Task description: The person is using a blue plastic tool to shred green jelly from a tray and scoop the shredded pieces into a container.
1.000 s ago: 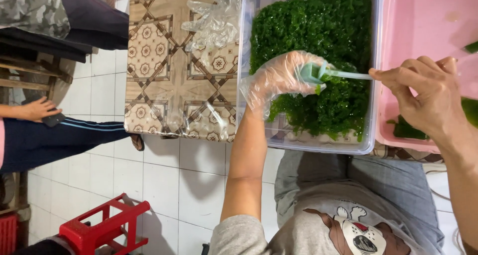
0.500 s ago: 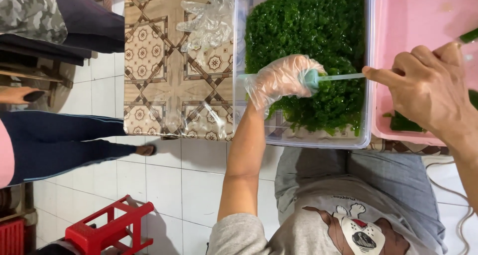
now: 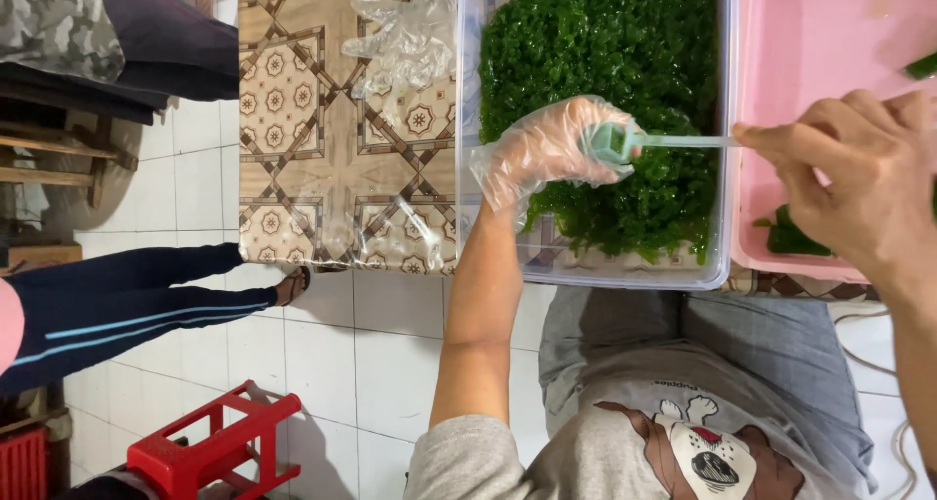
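There is one tool [image 3: 654,141], a thin pale rod with a thicker mint-green plastic end. Its long axis runs across the picture, from the green end toward the pink tub. It hangs above the chopped greens [image 3: 615,61], held at both ends. The left hand [image 3: 551,149], in a thin clear plastic glove, is closed around the green end. The right hand [image 3: 859,183] is bare and pinches the thin end with its fingertips.

The greens are fine, wet-looking and dark, and they fill most of one clear plastic box [image 3: 468,80] of rectangular shape. Just beside it stands one pink plastic tub [image 3: 830,32] with some green pieces [image 3: 791,237] inside. One more clear glove [image 3: 405,37] lies crumpled on the table [image 3: 322,168], which has a brown geometric pattern under a shiny cover. On the white tiled floor [image 3: 322,344] lies one red plastic stool [image 3: 210,446]. Another person's leg [image 3: 127,310] in dark trousers reaches in from the side.
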